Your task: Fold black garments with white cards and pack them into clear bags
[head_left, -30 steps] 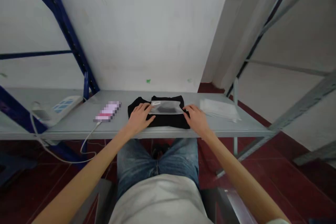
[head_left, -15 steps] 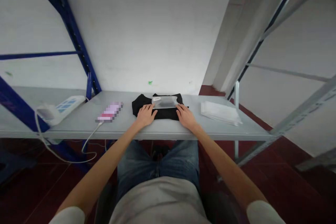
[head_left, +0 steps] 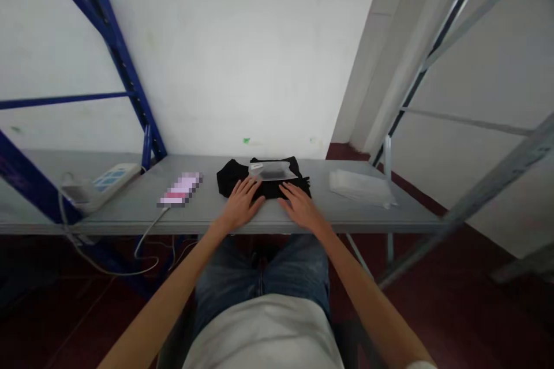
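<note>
A piece of black cloth (head_left: 229, 179) lies on the grey shelf in front of me, bunched at its left end. On top of it rests a clear plastic packet (head_left: 272, 171) with a small white label at its upper left corner. My left hand (head_left: 243, 203) lies flat over the near left part of the cloth, fingers spread, fingertips by the packet's lower left edge. Resting on the near right part is my right hand (head_left: 299, 206), its fingers stretched out just below the packet. Neither hand grips anything.
A phone-like object (head_left: 180, 189), pixelated, lies to the left with a white cable. Further left sits a white power strip (head_left: 113, 180). A stack of white plastic bags (head_left: 361, 188) lies at the right of the shelf (head_left: 208, 220). Blue posts (head_left: 125, 69) and a white wall stand beyond.
Both hands have drawn back slightly toward me, with the right hand shifting left, off the packet's right end. The packet's right end now shows a pointed corner.
</note>
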`<action>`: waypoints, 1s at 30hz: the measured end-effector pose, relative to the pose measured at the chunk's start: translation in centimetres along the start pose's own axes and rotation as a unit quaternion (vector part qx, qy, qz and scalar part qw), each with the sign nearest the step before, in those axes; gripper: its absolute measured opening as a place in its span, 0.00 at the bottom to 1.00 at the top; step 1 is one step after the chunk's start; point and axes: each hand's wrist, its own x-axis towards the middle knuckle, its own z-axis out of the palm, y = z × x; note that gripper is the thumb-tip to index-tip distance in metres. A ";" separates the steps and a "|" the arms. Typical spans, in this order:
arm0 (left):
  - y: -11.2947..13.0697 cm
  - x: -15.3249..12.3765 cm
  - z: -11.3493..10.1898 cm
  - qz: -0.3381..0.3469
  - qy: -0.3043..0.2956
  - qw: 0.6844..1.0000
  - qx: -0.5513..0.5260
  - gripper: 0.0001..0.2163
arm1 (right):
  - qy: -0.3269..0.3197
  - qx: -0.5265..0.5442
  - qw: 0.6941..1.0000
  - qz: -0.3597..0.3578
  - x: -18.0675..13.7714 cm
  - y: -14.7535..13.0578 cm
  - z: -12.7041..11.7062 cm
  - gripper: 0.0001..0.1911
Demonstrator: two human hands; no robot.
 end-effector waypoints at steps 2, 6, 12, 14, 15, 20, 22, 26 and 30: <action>0.1 -0.7 -0.3 0.018 -0.042 0.999 -0.018 0.28 | -0.019 -0.007 1.000 0.013 -0.3 -0.1 0.3 0.31; -0.1 -1.3 -0.2 -0.014 -0.095 0.995 -0.023 0.28 | -0.051 -0.021 0.998 0.033 -0.4 -0.1 0.4 0.33; 0.2 -1.4 0.0 -0.028 -0.075 0.997 -0.005 0.28 | -0.067 -0.025 0.997 0.035 -0.2 -0.2 0.1 0.34; 0.3 -1.5 -0.1 -0.030 -0.069 0.997 -0.005 0.28 | -0.066 -0.028 0.997 0.037 -0.2 -0.2 0.2 0.35; 0.3 -1.5 -0.1 -0.031 -0.068 0.997 -0.007 0.28 | -0.065 -0.028 0.997 0.039 -0.2 -0.2 0.2 0.35; 0.4 -1.4 -0.1 -0.038 -0.067 0.997 -0.010 0.28 | -0.062 -0.026 0.997 0.039 -0.2 -0.1 0.4 0.35; 0.4 -1.4 0.0 -0.042 -0.069 0.997 -0.009 0.28 | -0.062 -0.027 0.997 0.038 -0.2 -0.1 0.4 0.34; 0.4 -1.4 0.1 -0.047 -0.064 0.997 -0.009 0.29 | -0.053 -0.028 0.997 0.038 -0.2 0.0 0.5 0.34; 0.4 -1.5 0.2 -0.054 -0.049 0.997 -0.007 0.28 | -0.048 -0.026 0.998 0.037 -0.2 0.1 0.6 0.34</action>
